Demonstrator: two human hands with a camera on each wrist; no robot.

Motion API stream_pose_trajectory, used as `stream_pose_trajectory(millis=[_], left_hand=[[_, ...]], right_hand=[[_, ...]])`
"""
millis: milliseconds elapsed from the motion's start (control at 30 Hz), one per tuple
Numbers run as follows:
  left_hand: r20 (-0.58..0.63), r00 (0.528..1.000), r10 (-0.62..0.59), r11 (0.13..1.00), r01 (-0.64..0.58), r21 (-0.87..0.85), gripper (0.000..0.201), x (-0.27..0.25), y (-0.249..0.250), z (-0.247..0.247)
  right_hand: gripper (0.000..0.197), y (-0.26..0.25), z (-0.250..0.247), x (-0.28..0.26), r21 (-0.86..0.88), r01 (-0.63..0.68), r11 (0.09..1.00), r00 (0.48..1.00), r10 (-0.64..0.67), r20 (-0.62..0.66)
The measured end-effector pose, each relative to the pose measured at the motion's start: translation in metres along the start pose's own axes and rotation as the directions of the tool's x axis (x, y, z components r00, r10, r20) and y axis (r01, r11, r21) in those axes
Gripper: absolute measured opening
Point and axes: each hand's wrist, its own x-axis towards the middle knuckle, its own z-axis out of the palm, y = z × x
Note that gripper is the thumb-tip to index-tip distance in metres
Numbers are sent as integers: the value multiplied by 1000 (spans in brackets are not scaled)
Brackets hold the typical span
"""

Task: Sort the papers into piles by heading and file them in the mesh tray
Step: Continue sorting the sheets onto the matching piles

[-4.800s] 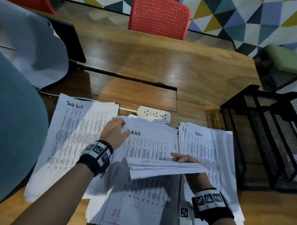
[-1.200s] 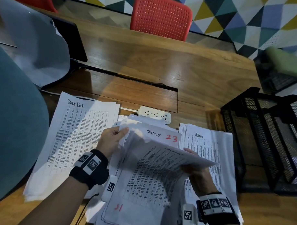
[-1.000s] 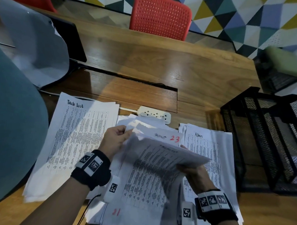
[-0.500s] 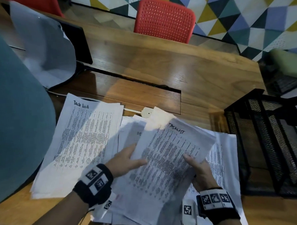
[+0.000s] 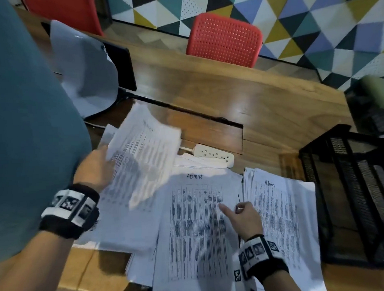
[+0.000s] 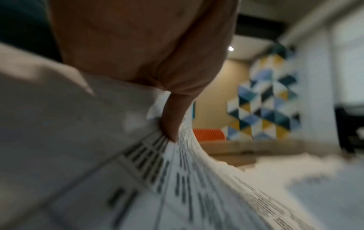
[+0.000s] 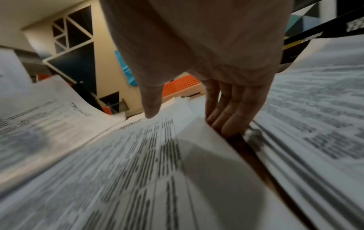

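Observation:
My left hand [image 5: 105,162] grips a blurred bundle of printed sheets [image 5: 144,155] by its left edge and holds it above the left pile [image 5: 124,232], whose heading is hidden. In the left wrist view the thumb [image 6: 170,130] presses on the printed sheets [image 6: 187,186]. The middle pile's top sheet [image 5: 198,228] is headed ADMIN. My right hand [image 5: 231,208] holds its right edge, with the thumb [image 7: 150,109] on top and the fingers [image 7: 226,123] tucked at the edge. A right pile headed Admin [image 5: 285,218] lies beside the black mesh tray [image 5: 353,183].
A white power strip [image 5: 213,155] lies just behind the piles, by a cable slot in the wooden table [image 5: 239,104]. A grey sheet over a dark screen [image 5: 86,68] stands at the back left. A red chair [image 5: 224,39] is behind the table. A large teal shape [image 5: 23,129] fills the left.
The task list sheets held over the middle pile have gone left in my left hand alone. My right hand let them go and now holds the uncovered ADMIN sheet.

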Motion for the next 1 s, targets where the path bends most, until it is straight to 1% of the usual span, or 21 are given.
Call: stream_pose_trajectory(millis=[33,100,167,233,300,333,367,400,433,467,500,533,567,633,700,733,767,800,900,933,1000], left_hand=[[-17,1000,12,987,-9,157,35,-3,-4,5],[-53,998,21,931,0,366,36,-15,-4,19],[-31,999,-40,881,50,470,36,-22,-2,33],[-54,996,-67,870,85,485,39,-27,-3,47],[-111,989,-95,882,136,451,54,-28,-5,57],[-140,988,-63,902,116,417,61,-30,-2,60],[-174,985,16,929,50,367,63,-31,2,64],[-190,977,102,948,-38,316,60,-34,8,69],[-163,971,175,956,-128,263,51,-38,15,74],[-94,966,239,953,-216,212,39,-45,24,81],[-10,960,280,950,-276,146,26,-51,31,89],[74,958,276,957,-281,77,19,-57,37,98],[153,963,223,974,-227,13,19,-61,43,106],[267,961,67,998,-66,-14,34,-62,52,123],[274,962,-6,1000,1,17,47,-60,59,132],[262,965,-17,1000,14,13,48,-58,63,135],[267,963,-22,1000,23,-2,45,-56,65,137],[278,960,-25,999,32,-18,39,-54,67,140],[290,957,-30,998,43,-38,22,-51,69,144],[277,960,-24,998,37,-42,23,-50,70,145],[236,972,-20,993,46,-106,39,-49,72,144]], right_hand=[[74,-1,6,0,-39,0,999,1000,0,-8],[80,-4,15,0,-82,-14,997,1000,12,-23],[81,-8,19,-1,-59,-45,997,998,43,-46],[72,-9,16,-1,18,-74,997,996,75,-56],[68,-9,11,-1,47,-87,995,995,89,-48],[67,-8,8,-2,34,-90,995,995,92,-49],[64,-6,5,-2,16,-88,996,994,89,-55],[60,-5,3,-3,-7,-87,996,994,87,-63],[52,-2,1,-4,-29,-83,996,994,81,-77],[40,3,0,-5,-38,-68,997,993,64,-99],[27,8,0,-7,-32,-42,999,989,37,-142],[15,14,1,-7,-9,-8,1000,983,6,-185],[9,18,1,-9,29,30,999,972,-22,-233],[15,28,2,-14,162,90,983,963,-44,-265],[10,36,2,-19,346,140,928,976,-70,-208],[16,40,2,-20,433,142,890,985,-83,-153],[25,45,2,-21,516,118,848,992,-76,-101],[29,50,3,-21,580,95,809,995,-74,-60],[13,61,7,-18,609,140,781,990,-129,-62],[13,63,9,-17,625,144,767,988,-148,-46],[10,61,10,-18,702,147,697,982,-188,-19]])
